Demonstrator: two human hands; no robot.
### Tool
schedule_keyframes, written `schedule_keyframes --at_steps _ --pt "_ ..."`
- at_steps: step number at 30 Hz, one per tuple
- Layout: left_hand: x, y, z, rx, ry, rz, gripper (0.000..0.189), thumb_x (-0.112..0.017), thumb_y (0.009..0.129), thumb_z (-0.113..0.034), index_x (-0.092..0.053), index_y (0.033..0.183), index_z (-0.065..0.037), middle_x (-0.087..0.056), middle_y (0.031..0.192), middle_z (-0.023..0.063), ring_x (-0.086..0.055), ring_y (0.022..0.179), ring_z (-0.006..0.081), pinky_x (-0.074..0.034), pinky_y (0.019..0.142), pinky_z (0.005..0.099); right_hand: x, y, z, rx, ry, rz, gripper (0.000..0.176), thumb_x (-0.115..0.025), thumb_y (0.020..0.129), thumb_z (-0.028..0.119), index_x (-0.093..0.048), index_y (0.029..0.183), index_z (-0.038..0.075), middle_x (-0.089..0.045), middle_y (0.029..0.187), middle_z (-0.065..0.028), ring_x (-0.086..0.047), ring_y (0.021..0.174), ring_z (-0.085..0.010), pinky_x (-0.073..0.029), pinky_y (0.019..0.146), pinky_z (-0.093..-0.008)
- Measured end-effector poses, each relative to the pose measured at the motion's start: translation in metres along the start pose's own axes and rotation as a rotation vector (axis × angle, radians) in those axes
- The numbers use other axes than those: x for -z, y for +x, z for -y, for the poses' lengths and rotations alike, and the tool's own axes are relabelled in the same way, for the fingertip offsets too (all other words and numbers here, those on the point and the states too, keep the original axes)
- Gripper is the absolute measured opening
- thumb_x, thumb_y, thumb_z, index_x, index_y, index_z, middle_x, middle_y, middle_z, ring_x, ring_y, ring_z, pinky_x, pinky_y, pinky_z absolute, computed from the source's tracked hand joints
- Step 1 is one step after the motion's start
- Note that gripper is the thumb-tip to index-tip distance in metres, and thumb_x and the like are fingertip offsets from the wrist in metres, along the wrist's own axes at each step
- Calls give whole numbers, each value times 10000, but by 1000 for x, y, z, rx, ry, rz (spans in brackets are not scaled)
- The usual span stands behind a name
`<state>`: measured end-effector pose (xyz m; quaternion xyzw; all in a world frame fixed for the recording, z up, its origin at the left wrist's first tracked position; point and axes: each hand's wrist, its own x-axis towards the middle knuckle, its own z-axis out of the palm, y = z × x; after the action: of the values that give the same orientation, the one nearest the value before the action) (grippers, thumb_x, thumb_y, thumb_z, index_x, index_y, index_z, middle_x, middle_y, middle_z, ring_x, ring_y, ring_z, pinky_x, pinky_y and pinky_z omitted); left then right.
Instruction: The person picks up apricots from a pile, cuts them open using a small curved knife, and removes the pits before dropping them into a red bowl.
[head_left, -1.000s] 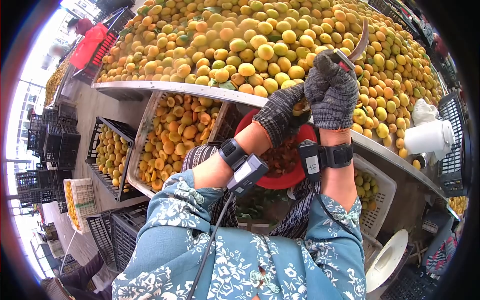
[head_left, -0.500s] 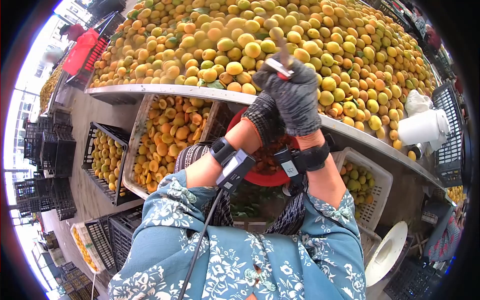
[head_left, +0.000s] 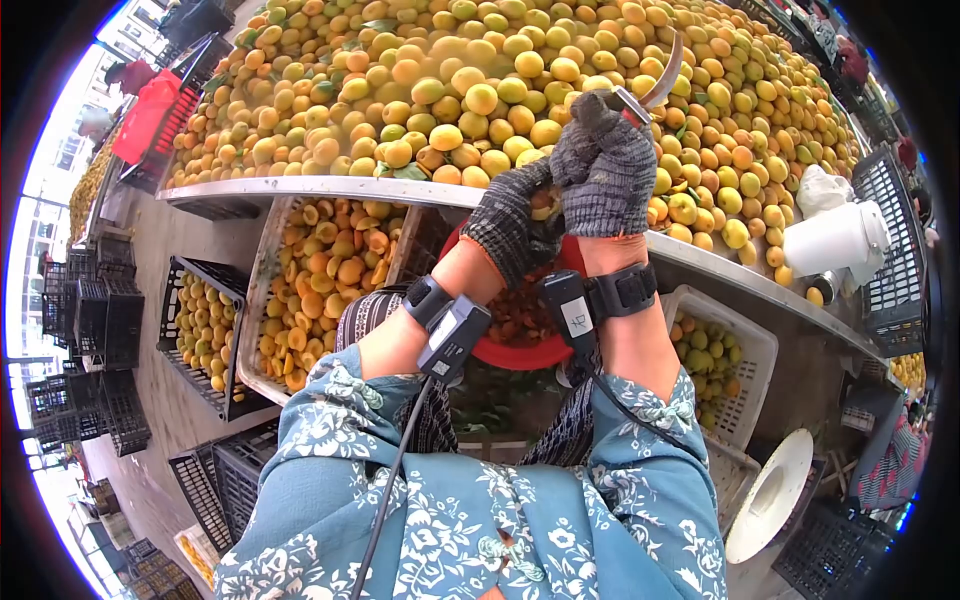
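My right hand [head_left: 605, 170], in a grey knit glove, is closed around a small knife with a curved blade [head_left: 664, 78]; the blade points up and away over the fruit pile. Just to its left, my gloved left hand [head_left: 512, 218] is curled round an apricot [head_left: 543, 205], mostly hidden by the fingers. The two hands touch or nearly touch. Below them is a red basin [head_left: 515, 355] with orange-brown pieces inside, partly covered by my wrists. Beyond my hands, a large heap of yellow-orange apricots [head_left: 440, 90] lies on a metal-edged table [head_left: 330, 187].
A pale crate of halved apricots [head_left: 325, 265] stands left of the basin, with a black crate of whole fruit [head_left: 205, 320] beyond it. At right are a white crate of greener fruit [head_left: 760, 365], a white container [head_left: 840, 245] on the table and a pale hat [head_left: 770, 495].
My right hand has turned, swinging the knife blade to the right and up. The hands have parted slightly, the left shifting down and left, and the apricot now shows between them.
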<state>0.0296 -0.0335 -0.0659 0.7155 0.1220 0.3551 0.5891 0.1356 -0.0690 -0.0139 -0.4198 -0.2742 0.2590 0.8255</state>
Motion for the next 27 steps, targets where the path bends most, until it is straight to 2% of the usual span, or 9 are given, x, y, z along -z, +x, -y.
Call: schedule_keyframes --at_steps 3,5,7,9,12,15,20,22,27 --pt "-12 3 -8 68 -9 -18 81 -577 857 -126 -556 933 -109 -587 795 -5 -553 699 95 -470 599 213 4 1 7 -141 210 35 139 -694 853 191 -606 843 83 -513 584 28 -443 442 -71 -342 417 -204" --pt "-10 2 -2 26 67 -5 150 -586 819 -76 -580 967 -96 -625 858 31 -590 769 150 -486 671 244 1 -2 12 -156 228 68 115 -690 856 172 -624 862 78 -542 604 22 -462 455 -71 -350 427 -200" --pt "-1 3 14 -15 141 5 228 -595 781 -26 -604 1002 -83 -663 920 67 -626 840 206 -503 742 274 -13 -7 19 223 -144 128 66 -718 803 67 -660 820 40 -615 712 23 -562 655 -56 -461 604 -214" --pt "7 4 29 781 -1217 -130 84 -571 861 -160 -598 935 -130 -660 856 44 -628 705 188 -515 612 266 -23 -17 32 118 -111 170 59 -717 796 57 -666 822 42 -625 720 26 -567 660 -59 -465 613 -220" --pt "6 4 33 775 -1196 -141 83 -569 867 -177 -596 931 -133 -659 849 42 -626 689 187 -512 594 266 -33 -28 33 34 -64 250 99 -734 761 68 -669 828 36 -644 700 9 -574 667 -61 -478 626 -240" --pt "1 6 33 763 -1163 -160 88 -565 876 -204 -593 925 -137 -658 839 39 -623 666 187 -508 568 267 -39 -29 34 265 -607 319 215 -761 710 180 -646 816 33 -652 700 -116 -641 634 -179 -491 593 -289" --pt "-10 12 33 737 -1115 -191 109 -559 890 -248 -588 916 -145 -656 823 33 -618 627 186 -500 524 267 -39 -31 23 331 -703 336 166 -766 730 91 -656 846 46 -646 701 -46 -611 647 -137 -486 625 -296" --pt "-13 14 33 730 -1101 -199 122 -556 896 -265 -586 912 -148 -655 816 31 -616 612 186 -497 506 268 -37 -31 12 562 -911 378 148 -749 742 80 -649 847 51 -651 711 -32 -596 647 -123 -486 629 -291" --pt "-8 16 14 733 -1156 -150 179 -562 911 -322 -581 912 -144 -651 796 31 -614 571 186 -481 440 281 -15 -12 18 26 -68 133 83 -673 825 128 -624 834 62 -538 596 18 -500 497 -102 -392 456 -253"
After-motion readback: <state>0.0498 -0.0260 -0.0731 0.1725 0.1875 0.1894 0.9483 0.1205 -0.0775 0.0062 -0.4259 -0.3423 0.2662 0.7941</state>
